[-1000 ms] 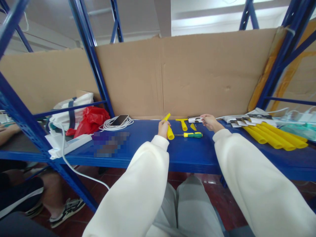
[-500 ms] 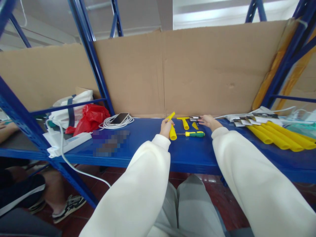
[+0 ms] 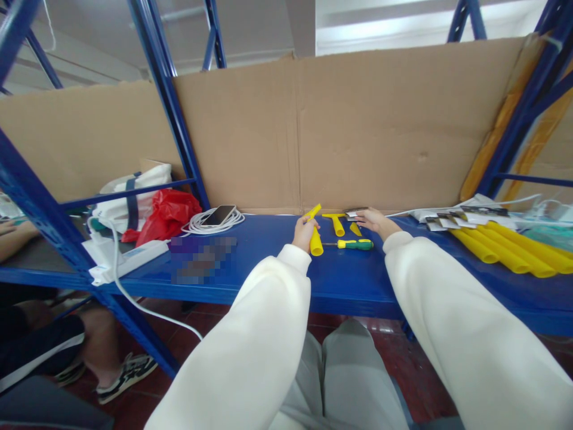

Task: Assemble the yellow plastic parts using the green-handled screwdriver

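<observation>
My left hand (image 3: 305, 232) is closed around a yellow T-shaped plastic handle (image 3: 316, 245), its hollow round end pointing towards me. Over at the back of the blue shelf, my right hand (image 3: 376, 222) has its fingers on a small flat black-and-white packet (image 3: 354, 213); the fingertips are partly hidden. Between the hands lie a second yellow T-shaped handle (image 3: 338, 226) and a small yellow piece (image 3: 355, 229). Nearer to me rests a screwdriver (image 3: 356, 245) with a green and yellow grip, its shaft pointing left towards the held handle.
Several yellow tubular handles (image 3: 514, 248) and small packets (image 3: 461, 215) lie at the right. Leftward are a phone (image 3: 220, 215) on a coiled white cable (image 3: 192, 226), a power strip (image 3: 134, 260) and a red bag (image 3: 168, 212). Cardboard (image 3: 358, 131) stands behind; another person sits at far left.
My right hand has shifted slightly left onto the small flat packet, which now sits at a different angle. My left hand still grips the yellow handle in nearly the same place.
</observation>
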Demonstrator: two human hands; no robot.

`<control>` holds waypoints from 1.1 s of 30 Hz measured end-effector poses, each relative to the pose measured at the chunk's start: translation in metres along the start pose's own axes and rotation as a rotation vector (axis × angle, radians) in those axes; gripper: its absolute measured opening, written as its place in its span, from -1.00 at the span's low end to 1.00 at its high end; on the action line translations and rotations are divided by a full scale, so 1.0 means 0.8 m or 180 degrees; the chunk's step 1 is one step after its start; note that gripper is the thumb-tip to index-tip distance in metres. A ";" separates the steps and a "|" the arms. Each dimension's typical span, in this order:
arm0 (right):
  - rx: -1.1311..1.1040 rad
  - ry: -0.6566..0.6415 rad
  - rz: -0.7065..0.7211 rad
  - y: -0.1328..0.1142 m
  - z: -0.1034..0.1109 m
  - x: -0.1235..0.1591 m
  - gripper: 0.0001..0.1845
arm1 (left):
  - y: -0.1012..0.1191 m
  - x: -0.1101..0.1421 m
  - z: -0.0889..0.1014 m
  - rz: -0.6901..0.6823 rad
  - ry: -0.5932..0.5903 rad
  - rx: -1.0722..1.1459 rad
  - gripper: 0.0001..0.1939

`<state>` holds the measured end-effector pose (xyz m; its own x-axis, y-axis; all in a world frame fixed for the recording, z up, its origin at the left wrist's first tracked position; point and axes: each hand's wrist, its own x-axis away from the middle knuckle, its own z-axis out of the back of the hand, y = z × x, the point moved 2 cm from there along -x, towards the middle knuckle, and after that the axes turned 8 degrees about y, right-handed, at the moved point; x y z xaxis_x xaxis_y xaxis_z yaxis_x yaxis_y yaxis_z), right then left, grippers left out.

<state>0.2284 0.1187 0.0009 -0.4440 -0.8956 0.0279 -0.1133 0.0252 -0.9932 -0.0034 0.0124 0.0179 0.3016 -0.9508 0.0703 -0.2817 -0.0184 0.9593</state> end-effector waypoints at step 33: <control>-0.0006 0.0152 -0.0111 -0.008 0.000 0.005 -0.78 | -0.006 -0.004 -0.003 0.0029 -0.0051 0.0108 -0.63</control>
<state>0.2274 0.1148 0.0074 -0.4816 -0.8738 0.0679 -0.1310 -0.0049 -0.9914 -0.0010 0.0159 0.0134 0.2842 -0.9559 0.0744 -0.3154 -0.0199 0.9488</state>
